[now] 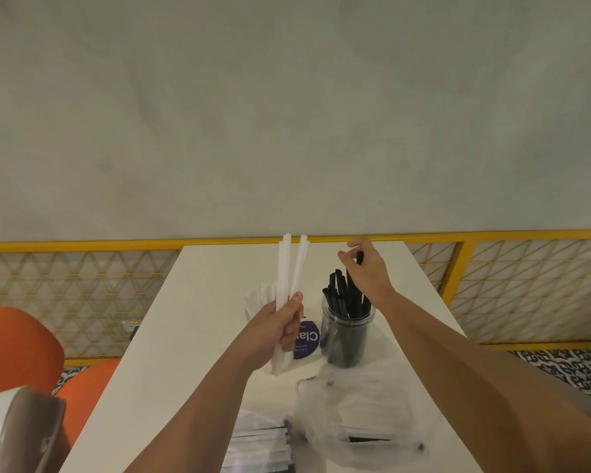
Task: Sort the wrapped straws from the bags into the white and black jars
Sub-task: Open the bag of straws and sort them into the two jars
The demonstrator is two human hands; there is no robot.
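While left hand (280,331) grips white straws (292,268) and right hand (365,268) pinches a black straw (359,257), these seem light, slick, best held mid-length.

The surface (191,319) is smooth, matt white. The wrappers of the white straws (289,285) look like matt paper. The black jar (347,336) is clear, glossy plastic, and the black straws (338,288) in it have a slight sheen. The bag (362,414) is thin translucent plastic film, crumpled and shiny along its creases. The railing (116,246) looks like yellow-painted metal. The wall (287,114) is matt and mottled, like plaster.
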